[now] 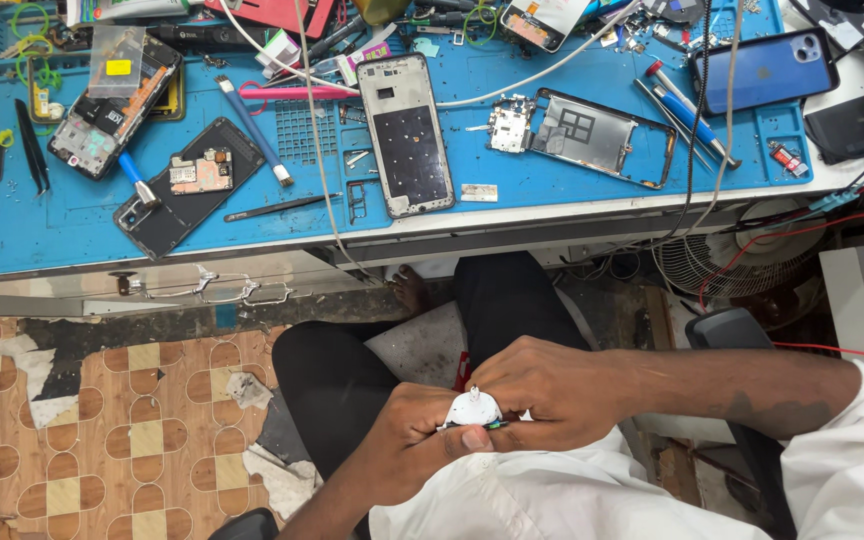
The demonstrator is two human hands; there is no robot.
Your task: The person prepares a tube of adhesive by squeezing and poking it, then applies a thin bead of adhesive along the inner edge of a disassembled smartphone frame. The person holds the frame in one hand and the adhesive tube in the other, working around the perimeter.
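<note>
Both my hands meet low over my lap, below the workbench. My left hand (422,440) grips a small white rounded object (473,408) from below, thumb pressed along its lower edge. My right hand (542,390) closes over the same white object from the right and above, its fingers curled around it. A thin dark part shows under the object, too small to identify. My legs in black trousers (352,370) are beneath the hands.
A blue work mat (62,225) on the bench carries an opened phone frame (407,135), another disassembled phone (602,135), a dark phone with its board exposed (182,185), tweezers (277,208), screwdrivers (687,115) and cables. A fan (732,255) stands under the bench at right.
</note>
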